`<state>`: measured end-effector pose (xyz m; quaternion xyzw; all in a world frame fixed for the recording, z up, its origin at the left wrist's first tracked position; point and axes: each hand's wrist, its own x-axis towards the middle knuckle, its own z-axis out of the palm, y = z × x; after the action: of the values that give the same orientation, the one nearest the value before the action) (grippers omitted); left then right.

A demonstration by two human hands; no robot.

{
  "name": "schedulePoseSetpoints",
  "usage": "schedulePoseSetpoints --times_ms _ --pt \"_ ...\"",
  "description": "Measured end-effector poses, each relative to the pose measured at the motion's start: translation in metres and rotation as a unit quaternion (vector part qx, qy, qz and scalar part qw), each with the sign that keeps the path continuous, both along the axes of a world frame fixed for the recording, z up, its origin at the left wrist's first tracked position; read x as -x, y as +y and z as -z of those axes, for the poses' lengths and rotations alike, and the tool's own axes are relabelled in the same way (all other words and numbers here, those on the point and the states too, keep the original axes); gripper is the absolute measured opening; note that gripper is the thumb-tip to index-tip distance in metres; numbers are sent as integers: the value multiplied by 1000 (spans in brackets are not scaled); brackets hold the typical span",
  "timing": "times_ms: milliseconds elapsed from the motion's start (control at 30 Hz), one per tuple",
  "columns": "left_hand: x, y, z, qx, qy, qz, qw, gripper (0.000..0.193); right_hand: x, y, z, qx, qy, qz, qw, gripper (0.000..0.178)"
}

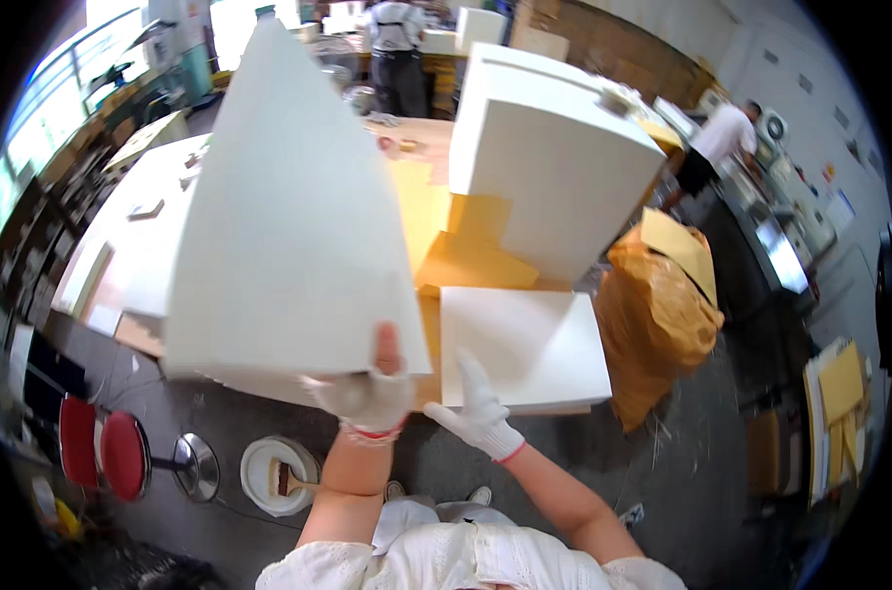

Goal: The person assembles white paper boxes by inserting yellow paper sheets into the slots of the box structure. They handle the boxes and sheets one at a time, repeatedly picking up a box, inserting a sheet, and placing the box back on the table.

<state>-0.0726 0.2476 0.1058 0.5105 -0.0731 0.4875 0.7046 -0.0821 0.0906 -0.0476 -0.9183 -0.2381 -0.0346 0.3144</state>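
My left hand (367,388) wears a white glove with the thumb tip bare. It grips the near edge of a large white paper sheet (288,226), thumb on top and fingers hidden underneath. The sheet reaches far across the table, and whether it is one sheet or several I cannot tell. My right hand (478,411), also gloved in white, is open with thumb and fingers apart. It is by the front left corner of a low stack of white sheets (529,344), and nothing shows in it. Contact with the stack is unclear.
Behind the low stack rises a tall white stack (554,187), with yellow-brown paper (480,256) beside it. An orange sack (657,315) stands at the table's right. On the floor are a white bucket (252,457) with a brush (288,480) and a red stool (124,455). Two people work farther off.
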Motion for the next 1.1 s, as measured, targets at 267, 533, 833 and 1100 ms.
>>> schedulePoseSetpoints --times_ms 267,533,833,1100 --pt "32 -15 -151 -319 -344 -228 853 37 -52 39 -71 -667 119 -135 723 71" --pt "-15 8 -231 -437 -119 -450 770 58 -122 126 -139 -673 260 -454 522 62" --pt "-13 291 -169 -399 137 -144 895 33 -96 250 -232 -569 384 -82 723 26" --pt "35 444 -47 -367 378 -67 847 48 -76 214 -232 -68 32 -120 990 55"
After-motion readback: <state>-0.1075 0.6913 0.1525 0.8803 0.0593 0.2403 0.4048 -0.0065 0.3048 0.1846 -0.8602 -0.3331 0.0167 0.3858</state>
